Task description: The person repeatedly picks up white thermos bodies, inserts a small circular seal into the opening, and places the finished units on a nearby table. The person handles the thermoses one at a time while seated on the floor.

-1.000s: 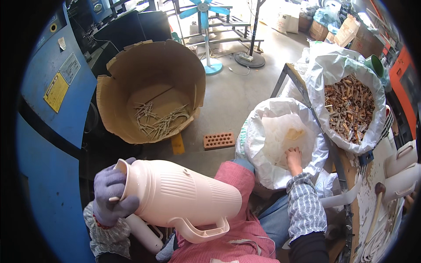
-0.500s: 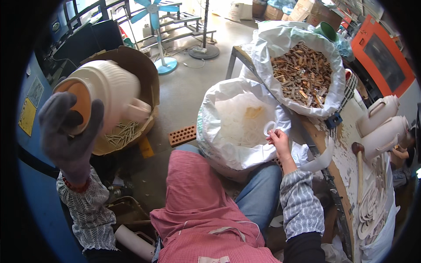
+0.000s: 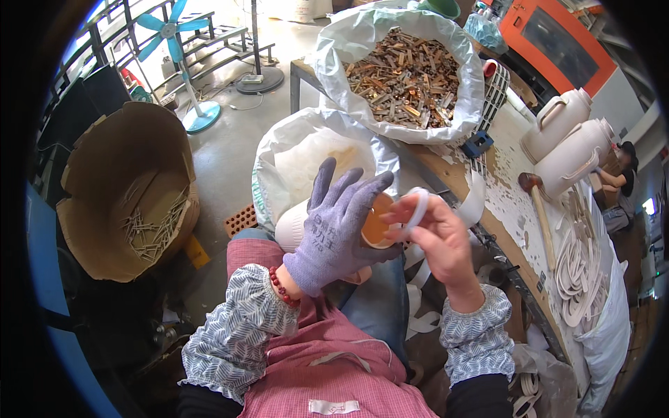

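Note:
My left hand [image 3: 336, 233], in a grey-purple glove, is wrapped over a cream thermos jug shell [image 3: 290, 230]. The shell lies on its side above my lap, and its open end with an orange inside [image 3: 378, 221] faces right. Much of its body is hidden by the glove. My bare right hand [image 3: 444, 244] pinches a translucent white plastic ring [image 3: 418, 211] just beside that opening. Whether the ring touches the rim, I cannot tell. Behind the shell stands a white bag [image 3: 268, 157] that holds pale rings.
A cardboard box [image 3: 94, 174] with thin sticks stands at left. A bag of copper-coloured pieces [image 3: 411, 83] rests on the bench [image 3: 505, 174]. Further right are two cream jug shells [image 3: 575, 157], a mallet [image 3: 543, 223] and coiled white strips [image 3: 582, 285]. Another person [image 3: 617, 188] sits at far right.
My left hand has brought the jug shell from above the cardboard box at left to my lap. My right hand has drawn the ring from the bag toward the shell's opening.

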Demonstrator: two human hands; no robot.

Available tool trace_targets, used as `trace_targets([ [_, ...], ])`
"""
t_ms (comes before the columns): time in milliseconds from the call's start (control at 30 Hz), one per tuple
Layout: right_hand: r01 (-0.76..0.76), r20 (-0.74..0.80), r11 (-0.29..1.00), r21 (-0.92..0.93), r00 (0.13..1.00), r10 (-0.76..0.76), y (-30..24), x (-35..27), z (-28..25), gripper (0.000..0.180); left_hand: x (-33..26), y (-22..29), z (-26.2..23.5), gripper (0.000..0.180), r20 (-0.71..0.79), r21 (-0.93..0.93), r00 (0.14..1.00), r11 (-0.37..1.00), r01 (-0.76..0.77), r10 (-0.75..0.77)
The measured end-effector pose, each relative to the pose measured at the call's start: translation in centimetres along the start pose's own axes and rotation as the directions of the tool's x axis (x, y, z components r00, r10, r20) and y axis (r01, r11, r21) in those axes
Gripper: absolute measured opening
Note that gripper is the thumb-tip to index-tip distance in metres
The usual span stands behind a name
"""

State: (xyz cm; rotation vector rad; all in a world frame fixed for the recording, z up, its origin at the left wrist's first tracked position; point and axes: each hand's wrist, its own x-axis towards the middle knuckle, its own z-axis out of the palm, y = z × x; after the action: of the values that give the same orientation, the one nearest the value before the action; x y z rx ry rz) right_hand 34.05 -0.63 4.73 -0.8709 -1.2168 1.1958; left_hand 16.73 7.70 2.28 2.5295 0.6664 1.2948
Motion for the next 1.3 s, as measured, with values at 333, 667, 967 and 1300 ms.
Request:
trace_targets([
  [333,0.305,0.303,0.423,-0.853,0.950,-0.075,1.2,0.3,1.7,0.011,-1.1,-1.4,0.3,0.094,0.097,-0.263,0.992,0.963,-0.053,0.081],
  [667,0.336,0.337,0.113,-0.935,0.941,-0.004,1.6,-0.4,2.1,0.011,-1.4,-0.6,0.3,0.093,0.174,-0.237,0.975,0.967,-0.093,0.136],
  [967,0.176,0.318,0.879,-0.443,0.948,-0.029,-4.1,8.5,-4.3,0.017,-0.6,-2.0,-6.2,0.079,-0.078,-0.259,0.990,0.957,-0.134,0.117],
  [1300,-0.175,-0.141,-0.189,-0.966,0.973,-0.180,6.8,25.8,-17.5,0.032,-19.7,-6.2,-16.7,0.046,0.478,-0.068,0.371,0.388,0.919,-0.796],
])
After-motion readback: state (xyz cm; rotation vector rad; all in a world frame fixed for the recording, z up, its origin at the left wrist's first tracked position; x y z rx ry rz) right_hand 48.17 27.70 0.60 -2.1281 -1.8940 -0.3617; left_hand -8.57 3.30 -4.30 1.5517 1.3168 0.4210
